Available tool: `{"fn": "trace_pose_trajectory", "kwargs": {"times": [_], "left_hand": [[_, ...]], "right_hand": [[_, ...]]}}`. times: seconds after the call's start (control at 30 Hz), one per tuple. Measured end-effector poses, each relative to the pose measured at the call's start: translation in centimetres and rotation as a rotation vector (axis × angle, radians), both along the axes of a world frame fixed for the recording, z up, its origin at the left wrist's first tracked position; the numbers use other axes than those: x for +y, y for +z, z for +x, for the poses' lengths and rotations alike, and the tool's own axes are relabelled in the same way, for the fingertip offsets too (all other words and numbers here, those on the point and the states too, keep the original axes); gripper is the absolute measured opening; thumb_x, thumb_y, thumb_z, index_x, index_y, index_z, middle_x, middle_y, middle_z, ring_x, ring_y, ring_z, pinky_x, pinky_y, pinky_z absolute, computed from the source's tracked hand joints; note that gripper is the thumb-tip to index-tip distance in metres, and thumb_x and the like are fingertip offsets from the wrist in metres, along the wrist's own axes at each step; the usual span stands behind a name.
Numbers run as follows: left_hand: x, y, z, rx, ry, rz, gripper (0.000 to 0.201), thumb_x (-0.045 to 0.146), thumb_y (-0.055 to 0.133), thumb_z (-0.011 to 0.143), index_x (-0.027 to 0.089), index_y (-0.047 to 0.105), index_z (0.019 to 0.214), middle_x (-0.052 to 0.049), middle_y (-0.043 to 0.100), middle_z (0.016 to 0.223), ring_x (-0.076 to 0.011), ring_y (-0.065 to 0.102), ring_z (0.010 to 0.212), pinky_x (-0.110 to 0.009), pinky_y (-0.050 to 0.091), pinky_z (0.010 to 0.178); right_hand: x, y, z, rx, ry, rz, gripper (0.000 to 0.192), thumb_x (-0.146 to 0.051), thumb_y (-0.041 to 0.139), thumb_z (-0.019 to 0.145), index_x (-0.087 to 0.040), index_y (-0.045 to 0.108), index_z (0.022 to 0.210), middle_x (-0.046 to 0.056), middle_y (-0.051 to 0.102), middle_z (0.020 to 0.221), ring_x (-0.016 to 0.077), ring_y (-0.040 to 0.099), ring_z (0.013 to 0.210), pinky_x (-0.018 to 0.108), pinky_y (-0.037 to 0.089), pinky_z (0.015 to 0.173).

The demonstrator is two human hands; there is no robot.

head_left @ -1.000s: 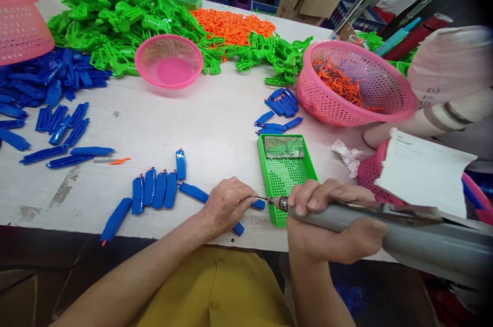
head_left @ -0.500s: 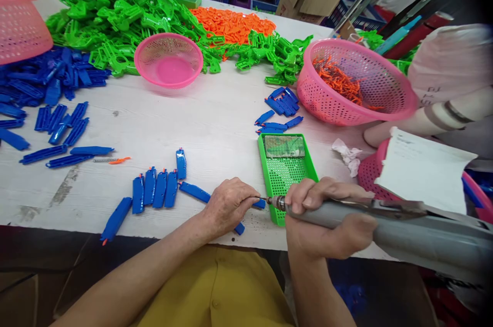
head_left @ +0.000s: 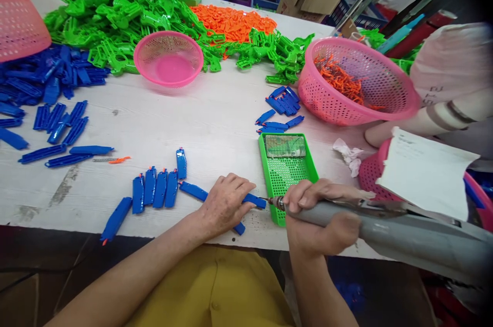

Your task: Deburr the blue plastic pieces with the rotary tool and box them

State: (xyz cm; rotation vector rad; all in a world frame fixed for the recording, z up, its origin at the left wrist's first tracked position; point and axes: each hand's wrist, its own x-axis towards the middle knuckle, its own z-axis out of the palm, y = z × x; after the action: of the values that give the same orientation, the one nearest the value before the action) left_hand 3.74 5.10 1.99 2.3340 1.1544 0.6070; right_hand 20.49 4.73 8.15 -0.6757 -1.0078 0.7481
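Screwdriver beside green tray; pink basket holds orange pieces.

Mesh tray on table, between parts row and basket

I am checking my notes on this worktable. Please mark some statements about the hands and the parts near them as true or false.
1. The right hand grips a grey power screwdriver. True.
2. The left hand rests on an orange part. False: it presses a blue part onto the table.
3. The screwdriver's tip points at the blue part under the left hand. True.
4. The green tray lies to the left of the left hand. False: it lies to its right, beyond the screwdriver's tip.
5. The large pink basket holds blue parts. False: it holds orange parts.
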Motion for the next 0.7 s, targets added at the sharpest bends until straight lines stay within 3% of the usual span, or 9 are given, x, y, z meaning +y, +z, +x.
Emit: {"fn": "trace_pose_trajectory", "kwargs": {"times": [0.1, 0.33, 0.7], "left_hand": [[-0.2, 0.1, -0.9, 0.109, 0.006, 0.016, 0.035, 0.023, 0.072, 0.091, 0.017, 0.059, 0.124, -0.010, 0.068, 0.117, -0.0297, 0.059, 0.109, -0.045, 0.049, 0.086], [0.0, 0.1, -0.9, 0.197, -0.001, 0.016, 0.011, 0.020, 0.069, 0.094, 0.020, 0.063, 0.103, -0.007, 0.066, 0.103, -0.0264, 0.058, 0.098, -0.040, 0.046, 0.080], [0.0, -0.4, -0.9, 0.184, -0.024, 0.050, 0.013, 0.021, 0.070, 0.094, 0.020, 0.062, 0.105, -0.006, 0.065, 0.103, -0.0263, 0.057, 0.098, -0.039, 0.044, 0.078]], "right_hand": [[0.1, -0.6, 0.2, -0.012, -0.002, -0.010, 0.018, -0.041, 0.062, 0.090, -0.023, 0.063, 0.089, -0.006, 0.055, 0.063, 0.0107, 0.050, 0.043, 0.027, 0.045, 0.041], [0.1, -1.7, 0.0, -0.028, -0.013, -0.043, 0.017, -0.039, 0.061, 0.090, -0.022, 0.061, 0.088, -0.006, 0.053, 0.064, 0.0103, 0.050, 0.043, 0.027, 0.046, 0.043], [0.5, -1.9, -0.2, -0.056, -0.018, -0.057, 0.016, -0.039, 0.061, 0.089, -0.023, 0.060, 0.087, -0.007, 0.053, 0.063, 0.0100, 0.049, 0.043, 0.026, 0.045, 0.043]]}}
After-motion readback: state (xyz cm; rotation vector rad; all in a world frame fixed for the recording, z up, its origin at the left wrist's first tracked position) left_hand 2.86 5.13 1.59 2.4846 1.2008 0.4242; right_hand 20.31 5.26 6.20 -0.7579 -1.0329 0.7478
